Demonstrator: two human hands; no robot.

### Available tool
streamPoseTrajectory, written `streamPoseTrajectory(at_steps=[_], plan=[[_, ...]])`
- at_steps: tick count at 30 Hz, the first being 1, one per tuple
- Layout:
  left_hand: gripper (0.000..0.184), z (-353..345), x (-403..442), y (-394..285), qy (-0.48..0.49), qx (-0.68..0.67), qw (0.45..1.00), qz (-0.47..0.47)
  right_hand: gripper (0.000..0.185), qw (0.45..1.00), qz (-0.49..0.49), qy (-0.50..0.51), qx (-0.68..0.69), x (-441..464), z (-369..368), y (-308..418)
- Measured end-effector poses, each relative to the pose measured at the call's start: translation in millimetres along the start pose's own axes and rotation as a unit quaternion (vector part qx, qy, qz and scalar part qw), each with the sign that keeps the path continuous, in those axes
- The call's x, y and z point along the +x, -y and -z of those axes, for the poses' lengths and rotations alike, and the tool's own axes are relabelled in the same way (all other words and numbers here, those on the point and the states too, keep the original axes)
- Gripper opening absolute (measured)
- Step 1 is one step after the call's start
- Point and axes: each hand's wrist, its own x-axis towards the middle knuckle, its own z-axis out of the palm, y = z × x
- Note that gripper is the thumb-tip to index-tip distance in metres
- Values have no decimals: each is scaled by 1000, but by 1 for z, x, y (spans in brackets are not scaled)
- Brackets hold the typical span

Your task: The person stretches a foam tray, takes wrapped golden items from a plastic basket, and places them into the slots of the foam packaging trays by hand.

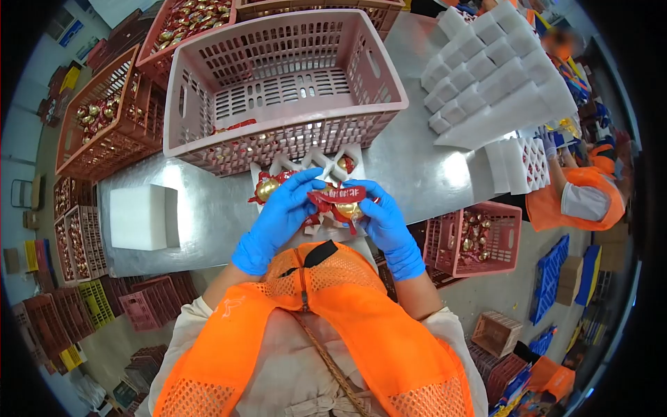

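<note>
Both my hands wear blue gloves and meet over the metal table's front edge. My left hand (288, 207) and my right hand (381, 215) hold a red-and-gold wrapped item (347, 208) between them, with a red printed strip (338, 197) along its top. Under and behind them lies a white foam tray (321, 164) with cells. One gold-and-red item (267, 187) sits at its left, beside my left hand, and another (346, 164) in a cell at the back right. Just behind the tray stands a large pink crate (278, 132) with a little red wrapping inside.
A white foam block (139, 217) lies on the metal table (215, 208) at left. Stacked white foam trays (497, 76) stand at right. Crates of wrapped items are at left (104, 118) and lower right (476, 236). A co-worker in orange (580, 194) is at far right.
</note>
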Motion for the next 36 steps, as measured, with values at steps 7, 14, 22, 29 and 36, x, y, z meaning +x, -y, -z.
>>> streamPoseTrajectory(at_steps=[7,14,22,29,36], plan=[[28,15,-5,35,51,94,980,-170,30,997,-24,-4,75,0,-19,-22],[54,13,-5,25,136,-102,984,-42,23,986,92,57,-128,-2,-17,-25],[68,16,20,36,206,9,945,255,45,934,75,63,-345,-29,6,-4],[66,0,38,29,147,215,946,192,31,855,108,6,-508,-23,43,16],[40,33,31,-11,-54,356,923,-137,28,851,38,-161,-498,26,63,-31]])
